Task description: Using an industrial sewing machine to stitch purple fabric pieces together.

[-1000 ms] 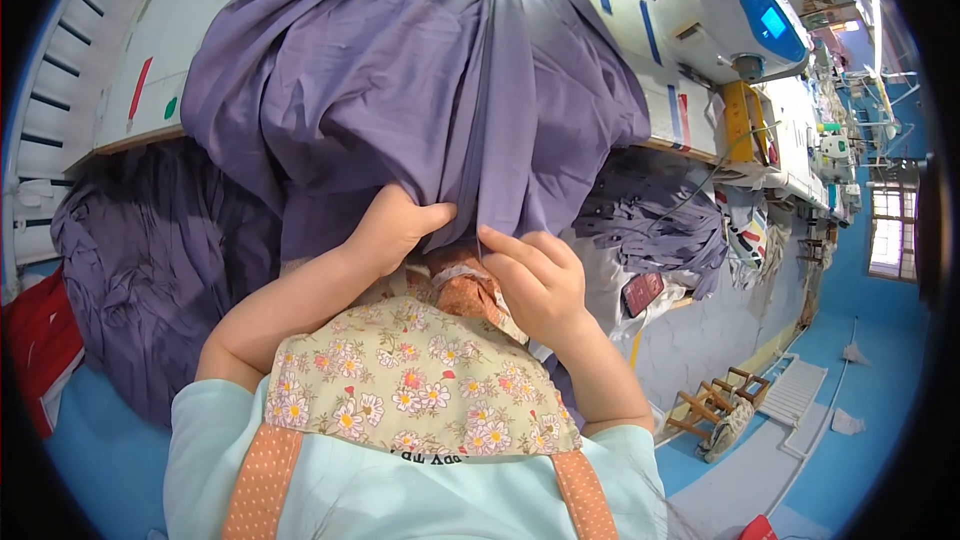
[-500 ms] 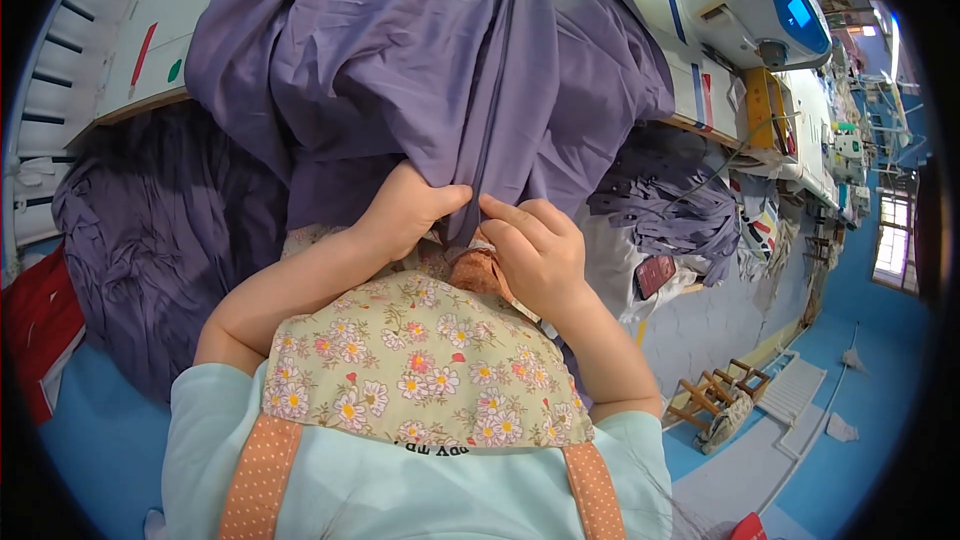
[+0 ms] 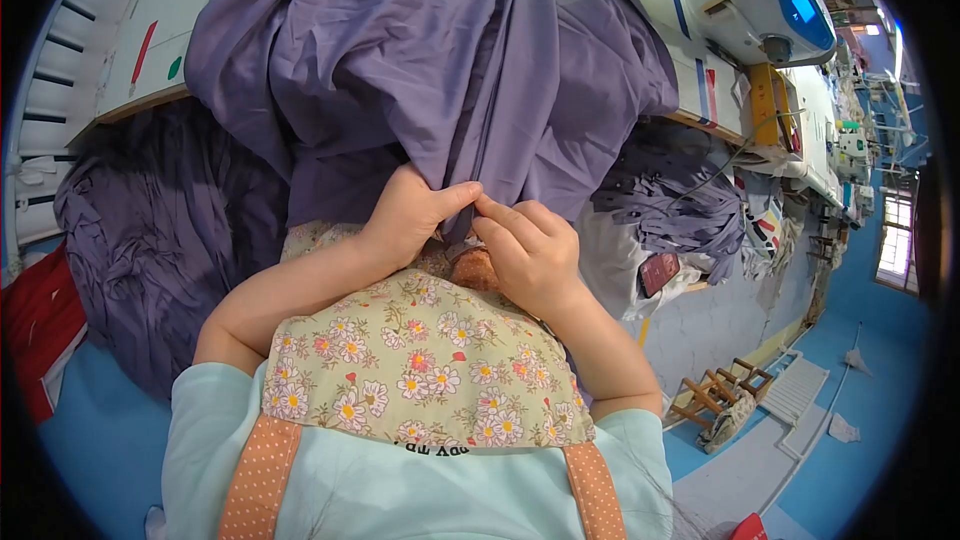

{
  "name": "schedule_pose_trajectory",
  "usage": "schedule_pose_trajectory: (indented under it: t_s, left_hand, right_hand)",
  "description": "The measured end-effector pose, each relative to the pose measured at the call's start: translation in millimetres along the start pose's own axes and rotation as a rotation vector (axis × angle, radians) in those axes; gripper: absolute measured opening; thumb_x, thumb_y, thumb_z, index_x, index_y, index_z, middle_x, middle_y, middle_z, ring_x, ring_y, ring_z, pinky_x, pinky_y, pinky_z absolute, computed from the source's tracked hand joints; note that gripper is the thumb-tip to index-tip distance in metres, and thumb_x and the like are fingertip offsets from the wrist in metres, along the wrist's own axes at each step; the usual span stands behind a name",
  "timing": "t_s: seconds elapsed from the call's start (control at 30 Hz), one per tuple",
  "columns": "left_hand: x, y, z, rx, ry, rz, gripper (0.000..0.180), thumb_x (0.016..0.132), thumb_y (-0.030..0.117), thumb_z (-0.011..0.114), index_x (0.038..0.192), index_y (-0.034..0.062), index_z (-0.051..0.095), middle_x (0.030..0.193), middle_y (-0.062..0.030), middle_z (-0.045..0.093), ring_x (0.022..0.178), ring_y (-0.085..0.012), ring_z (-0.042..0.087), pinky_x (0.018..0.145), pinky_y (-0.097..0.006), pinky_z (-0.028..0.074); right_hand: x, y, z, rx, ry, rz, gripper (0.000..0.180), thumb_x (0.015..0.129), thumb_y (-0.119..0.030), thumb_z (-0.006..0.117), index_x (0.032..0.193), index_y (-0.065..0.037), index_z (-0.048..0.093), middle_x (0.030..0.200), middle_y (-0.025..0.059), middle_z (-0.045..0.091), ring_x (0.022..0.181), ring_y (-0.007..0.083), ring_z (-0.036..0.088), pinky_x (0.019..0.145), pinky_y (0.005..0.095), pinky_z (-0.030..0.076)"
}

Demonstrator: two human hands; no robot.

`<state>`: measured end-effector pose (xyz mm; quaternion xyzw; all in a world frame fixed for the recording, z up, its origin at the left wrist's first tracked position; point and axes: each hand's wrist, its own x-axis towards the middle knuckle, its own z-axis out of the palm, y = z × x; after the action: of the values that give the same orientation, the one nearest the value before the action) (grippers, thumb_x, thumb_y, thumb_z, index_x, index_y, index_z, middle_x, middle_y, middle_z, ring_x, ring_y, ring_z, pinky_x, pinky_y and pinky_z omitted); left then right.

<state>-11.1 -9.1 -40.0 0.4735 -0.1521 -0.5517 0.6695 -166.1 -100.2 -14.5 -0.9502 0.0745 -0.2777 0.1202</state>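
A large spread of purple fabric drapes over the front edge of the sewing table and hangs toward my lap. Close to my floral apron, my left hand pinches the fabric's edge between thumb and fingers. My right hand grips the same edge just to the right, its fingers bent. The two hands' fingertips meet, with a folded strip of the fabric running up between them toward the machine. What lies right under the fingertips is hidden.
The sewing machine head stands on the white table at upper right. Purple fabric is heaped at my left, and more purple pieces lie at right beside a dark red booklet. A wooden stool stands on the floor.
My fingertips have drawn together on the fabric edge. The right hand has shifted slightly left, and the folded strip between the hands has narrowed.
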Motion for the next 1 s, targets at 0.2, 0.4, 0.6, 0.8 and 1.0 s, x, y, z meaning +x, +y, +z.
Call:
schedule_pose_trajectory:
  t_s: [0.2,0.4,0.6,0.8,1.0]
  left_hand:
    - [1.5,-4.4,-1.8,0.022,0.031,-0.031,0.036,0.089,0.006,0.067,0.122,-0.004,0.059,0.112,-0.0066,0.066,0.099,-0.0131,0.063,0.086,-0.028,0.052]
    - [0.4,0.3,2.6,-0.074,0.014,-0.051,0.036,0.089,0.005,0.067,0.123,-0.004,0.059,0.115,-0.0078,0.065,0.103,-0.0146,0.063,0.089,-0.027,0.051]
    - [-2.4,10.9,8.9,-0.108,-0.003,-0.103,0.039,0.09,0.0,0.064,0.127,-0.0044,0.056,0.119,-0.01,0.063,0.105,-0.0166,0.063,0.091,-0.029,0.053]
    - [-1.5,24.5,12.4,-0.17,-0.001,-0.192,0.037,0.089,0.001,0.066,0.124,-0.0042,0.057,0.112,-0.0084,0.065,0.102,-0.0156,0.064,0.087,-0.028,0.054]
    - [6.8,88.7,-33.6,0.452,-0.257,0.008,0.019,0.085,0.011,0.074,0.099,-0.0017,0.07,0.091,-0.0012,0.069,0.085,-0.0069,0.06,0.076,-0.025,0.051]
  right_hand:
    - [4.2,0.3,-2.6,0.016,-0.005,-0.013,0.026,0.066,-0.013,0.068,0.091,-0.006,0.068,0.107,0.0049,0.072,0.074,0.015,0.061,0.057,0.0298,0.048]
    - [11.3,8.5,-2.0,-0.059,0.026,0.029,0.039,0.067,-0.015,0.071,0.105,-0.008,0.069,0.113,0.0048,0.069,0.098,0.0213,0.063,0.082,0.0355,0.042]
    - [21.4,29.8,24.1,-0.165,0.15,0.008,0.034,0.082,-0.017,0.056,0.11,-0.006,0.071,0.118,0.0079,0.068,0.117,0.0246,0.062,0.108,0.0438,0.038]
    - [35.7,45.4,30.9,-0.072,0.217,-0.107,0.032,0.079,-0.017,0.056,0.103,-0.004,0.073,0.111,0.0095,0.07,0.109,0.0263,0.067,0.107,0.0484,0.044]
    - [57.7,46.2,8.3,0.105,0.091,-0.061,0.03,0.071,-0.017,0.061,0.096,-0.002,0.07,0.094,0.0094,0.069,0.094,0.027,0.068,0.096,0.0482,0.052]
